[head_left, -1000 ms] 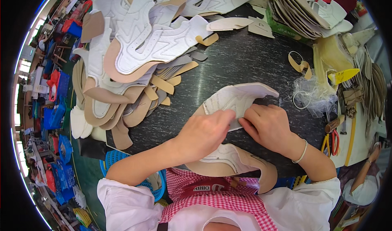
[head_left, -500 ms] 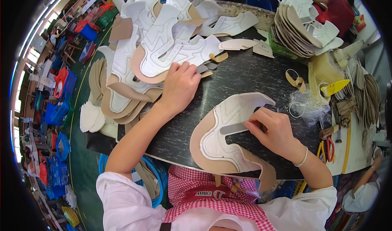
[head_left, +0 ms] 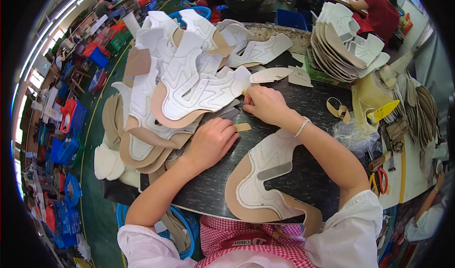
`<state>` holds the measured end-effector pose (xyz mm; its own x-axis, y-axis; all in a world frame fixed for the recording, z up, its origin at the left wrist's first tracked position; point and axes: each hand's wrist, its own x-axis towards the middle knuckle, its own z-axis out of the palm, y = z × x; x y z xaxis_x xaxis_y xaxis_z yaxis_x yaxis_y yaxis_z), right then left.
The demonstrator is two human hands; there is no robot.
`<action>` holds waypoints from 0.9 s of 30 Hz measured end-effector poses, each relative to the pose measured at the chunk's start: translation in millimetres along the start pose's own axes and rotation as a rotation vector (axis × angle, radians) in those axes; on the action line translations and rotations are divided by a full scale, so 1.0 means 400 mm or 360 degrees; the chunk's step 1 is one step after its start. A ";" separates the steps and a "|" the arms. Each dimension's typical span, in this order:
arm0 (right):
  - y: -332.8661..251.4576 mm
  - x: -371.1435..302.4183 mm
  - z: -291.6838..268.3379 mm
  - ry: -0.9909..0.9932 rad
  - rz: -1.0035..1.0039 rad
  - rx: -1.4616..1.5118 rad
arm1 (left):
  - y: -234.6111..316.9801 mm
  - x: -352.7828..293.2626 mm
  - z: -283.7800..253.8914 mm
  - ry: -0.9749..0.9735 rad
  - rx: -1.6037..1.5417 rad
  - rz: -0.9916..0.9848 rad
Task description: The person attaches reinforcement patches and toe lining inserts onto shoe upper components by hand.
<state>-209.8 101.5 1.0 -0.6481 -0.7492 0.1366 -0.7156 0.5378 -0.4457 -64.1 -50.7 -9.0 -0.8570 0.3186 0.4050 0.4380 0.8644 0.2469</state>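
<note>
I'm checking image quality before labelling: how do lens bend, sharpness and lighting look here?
Head view: strong fisheye bend, black corners; the table edge curves. The left hand and right hand look sharp. Lighting is even, shadows soft; windows at far left glare white.

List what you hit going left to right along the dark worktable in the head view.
Fanned pile of white-and-tan shoe uppers → left hand → small tan strip → right hand → tan loop piece → yellow-tipped tool → red-handled scissors.
</note>
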 end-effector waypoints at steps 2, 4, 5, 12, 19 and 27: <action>0.000 -0.013 -0.034 -0.0032 0.0022 0.0051 | 0.001 -0.002 -0.003 0.0171 -0.0009 0.0005; -0.010 -0.055 -0.099 0.0048 0.0023 0.0133 | 0.023 0.039 -0.023 0.0359 0.0047 0.0044; -0.021 -0.075 -0.117 0.0018 0.0004 0.0196 | 0.037 0.058 -0.031 0.0370 -0.0006 0.0096; -0.023 -0.202 -0.108 -0.0243 -0.0050 0.1711 | 0.079 0.094 -0.069 0.0184 -0.0200 0.0399; -0.147 -0.355 -0.160 0.0257 -0.0265 0.1541 | 0.186 -0.009 -0.110 0.0383 -0.0874 0.0135; -0.174 -0.437 -0.158 -0.0042 -0.0039 0.1649 | 0.308 -0.075 -0.072 0.0384 -0.2229 -0.0761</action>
<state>-63.2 219.3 64.1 -0.6214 -0.7705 0.1418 -0.1453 -0.0645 -0.9873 23.4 35.1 34.5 -0.9874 -0.0696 0.1420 0.1548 -0.2419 0.9579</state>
